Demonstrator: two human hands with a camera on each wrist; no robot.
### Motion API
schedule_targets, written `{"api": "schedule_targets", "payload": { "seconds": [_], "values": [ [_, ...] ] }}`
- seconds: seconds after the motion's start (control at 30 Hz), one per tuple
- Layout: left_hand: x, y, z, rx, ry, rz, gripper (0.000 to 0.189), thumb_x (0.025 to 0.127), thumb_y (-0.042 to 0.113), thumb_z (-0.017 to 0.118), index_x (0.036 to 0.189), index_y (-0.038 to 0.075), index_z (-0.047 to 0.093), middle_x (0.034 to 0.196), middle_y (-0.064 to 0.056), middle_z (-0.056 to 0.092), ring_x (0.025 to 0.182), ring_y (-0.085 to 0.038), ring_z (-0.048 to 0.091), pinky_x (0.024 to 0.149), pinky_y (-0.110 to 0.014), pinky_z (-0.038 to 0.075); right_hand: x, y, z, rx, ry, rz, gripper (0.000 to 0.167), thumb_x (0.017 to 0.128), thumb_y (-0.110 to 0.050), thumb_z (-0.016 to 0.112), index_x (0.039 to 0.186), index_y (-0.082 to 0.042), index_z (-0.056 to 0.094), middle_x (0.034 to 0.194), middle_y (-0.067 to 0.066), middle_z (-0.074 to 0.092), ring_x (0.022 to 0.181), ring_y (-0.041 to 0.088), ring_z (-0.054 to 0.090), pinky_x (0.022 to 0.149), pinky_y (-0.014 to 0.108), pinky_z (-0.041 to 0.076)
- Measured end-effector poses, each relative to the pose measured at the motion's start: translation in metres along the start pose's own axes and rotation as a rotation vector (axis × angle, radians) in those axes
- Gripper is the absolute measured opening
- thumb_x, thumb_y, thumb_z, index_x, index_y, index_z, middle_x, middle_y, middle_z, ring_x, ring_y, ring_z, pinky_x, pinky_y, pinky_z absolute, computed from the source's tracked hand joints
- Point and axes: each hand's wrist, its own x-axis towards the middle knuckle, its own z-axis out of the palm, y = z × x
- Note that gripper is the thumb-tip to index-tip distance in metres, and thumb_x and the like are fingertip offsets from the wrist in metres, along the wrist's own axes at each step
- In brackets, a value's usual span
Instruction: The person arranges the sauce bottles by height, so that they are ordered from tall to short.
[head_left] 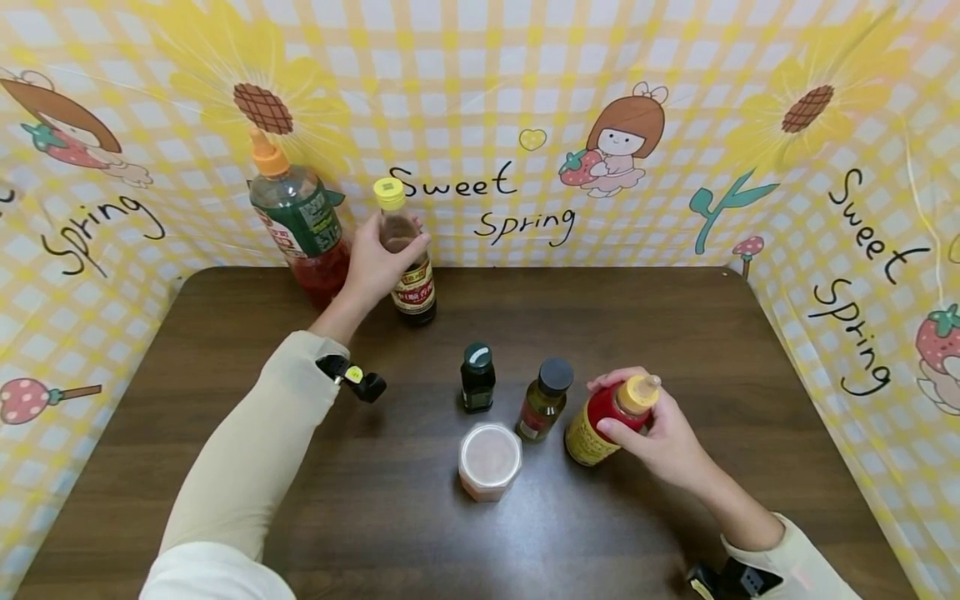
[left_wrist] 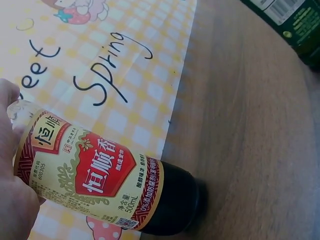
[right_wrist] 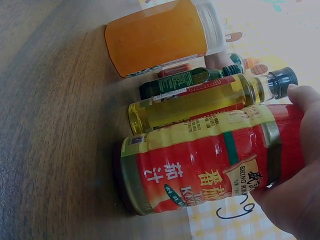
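My left hand (head_left: 380, 257) grips a dark vinegar bottle (head_left: 416, 287) with a yellow cap round its upper part, at the back of the table. In the left wrist view the bottle's red and cream label (left_wrist: 95, 170) faces the camera. On the right, my right hand (head_left: 663, 433) holds a red ketchup bottle (head_left: 596, 429) with a yellow cap, its thumb and fingers curled round the upper body. Right beside that bottle stands a small oil bottle (head_left: 542, 404) with a black cap, seen yellow in the right wrist view.
A large bottle of red sauce (head_left: 300, 217) with an orange nozzle stands at the back left, partly behind my left wrist. A small dark green bottle (head_left: 477, 379) and a jar with a pale lid (head_left: 490, 458) stand mid-table. Checked cloth (head_left: 480, 100) rises behind the wooden table (head_left: 375, 517).
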Motion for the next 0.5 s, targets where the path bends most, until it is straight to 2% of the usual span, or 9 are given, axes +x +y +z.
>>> {"api": "schedule_targets", "payload": {
  "seconds": [0.1,0.27,0.5],
  "values": [
    [0.004,-0.006,0.002,0.008,0.007,-0.014,0.032,0.093,0.014,0.076,0.116,-0.001,0.061,0.111,-0.012,0.067,0.099,-0.011,0.063,0.092,-0.031,0.053,0.000,0.000,0.000,0.001,0.001,-0.001,0.046,0.082,0.019,0.070,0.122,0.003,0.053,0.123,0.002,0.065,0.116,0.021,0.063,0.099,0.024,0.050],
    [0.007,-0.011,0.003,0.004,0.013,-0.028,0.033,0.093,0.019,0.076,0.116,0.001,0.061,0.112,-0.011,0.067,0.102,-0.014,0.063,0.095,-0.037,0.052,-0.001,0.000,0.001,0.000,0.002,-0.001,0.046,0.082,0.019,0.070,0.121,0.003,0.053,0.123,0.002,0.065,0.116,0.023,0.063,0.098,0.024,0.050],
    [0.010,-0.015,0.004,-0.019,0.018,-0.045,0.033,0.094,0.019,0.075,0.117,0.001,0.060,0.114,-0.013,0.067,0.103,-0.013,0.063,0.093,-0.033,0.052,0.000,-0.001,0.001,0.000,0.003,0.002,0.045,0.083,0.018,0.070,0.121,0.003,0.053,0.123,0.003,0.066,0.116,0.024,0.063,0.099,0.024,0.050]
  ]
}}
